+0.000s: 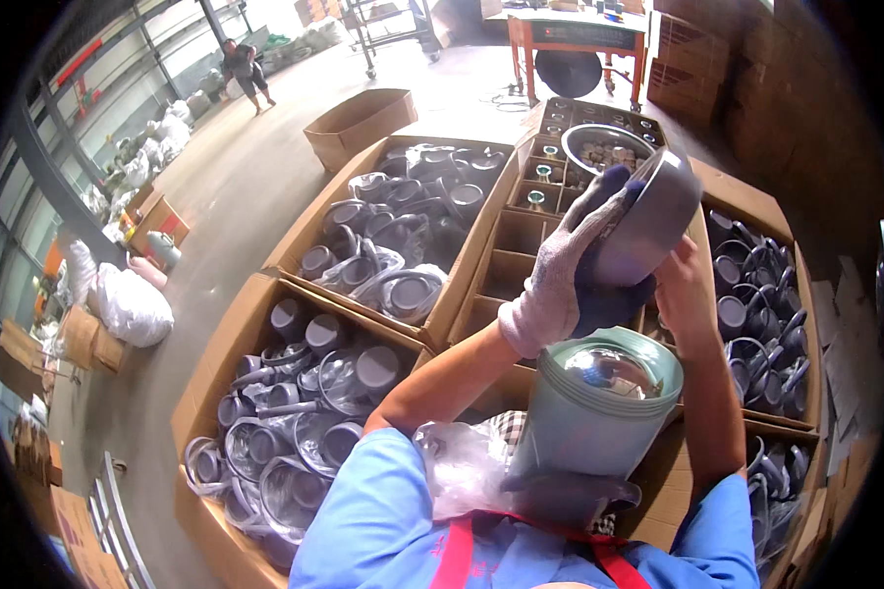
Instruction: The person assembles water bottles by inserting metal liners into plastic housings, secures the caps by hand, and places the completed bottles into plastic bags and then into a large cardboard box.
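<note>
My left hand, in a pale knit glove with dark blue coating, is wrapped round a smooth grey round plastic shell. The shell is tilted in front of me. At its lower right edge my bare right hand also grips it; its fingertips are partly hidden behind the shell. Just below both hands stands a pale green jug-like vessel with a ribbed rim, close to my body. A shiny mirrored dome shows inside its mouth. A grey part is at the vessel's base.
Cartons of bagged grey lids and handled parts lie at left, far left and right. A divided carton holds silvery-necked pieces, with a metal-rimmed bowl on it. Beyond are an orange-legged table and a distant person.
</note>
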The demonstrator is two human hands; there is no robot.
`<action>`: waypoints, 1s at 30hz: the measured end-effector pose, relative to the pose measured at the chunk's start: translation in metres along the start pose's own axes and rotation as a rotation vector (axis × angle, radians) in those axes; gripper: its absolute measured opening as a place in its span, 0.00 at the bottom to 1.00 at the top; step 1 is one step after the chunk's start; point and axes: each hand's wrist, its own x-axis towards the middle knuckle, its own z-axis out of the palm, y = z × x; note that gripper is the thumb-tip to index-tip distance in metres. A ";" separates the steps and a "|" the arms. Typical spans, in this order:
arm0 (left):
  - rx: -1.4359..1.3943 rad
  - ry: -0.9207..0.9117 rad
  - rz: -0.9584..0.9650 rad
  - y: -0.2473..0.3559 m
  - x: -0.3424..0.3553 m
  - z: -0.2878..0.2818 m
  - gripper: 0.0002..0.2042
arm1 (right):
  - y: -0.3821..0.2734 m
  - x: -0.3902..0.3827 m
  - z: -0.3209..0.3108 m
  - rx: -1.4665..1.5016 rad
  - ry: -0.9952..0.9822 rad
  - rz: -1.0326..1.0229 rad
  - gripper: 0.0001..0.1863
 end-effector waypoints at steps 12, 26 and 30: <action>-0.099 -0.557 -0.146 0.039 -0.024 -0.011 0.26 | 0.023 -0.069 0.005 0.683 -0.161 0.142 0.39; 0.360 -0.638 0.111 0.061 -0.036 -0.001 0.21 | -0.007 -0.129 -0.017 -0.385 -0.005 -0.461 0.46; 0.401 -0.564 0.084 0.066 -0.050 -0.007 0.23 | -0.027 -0.128 -0.005 -0.303 -0.006 -0.271 0.48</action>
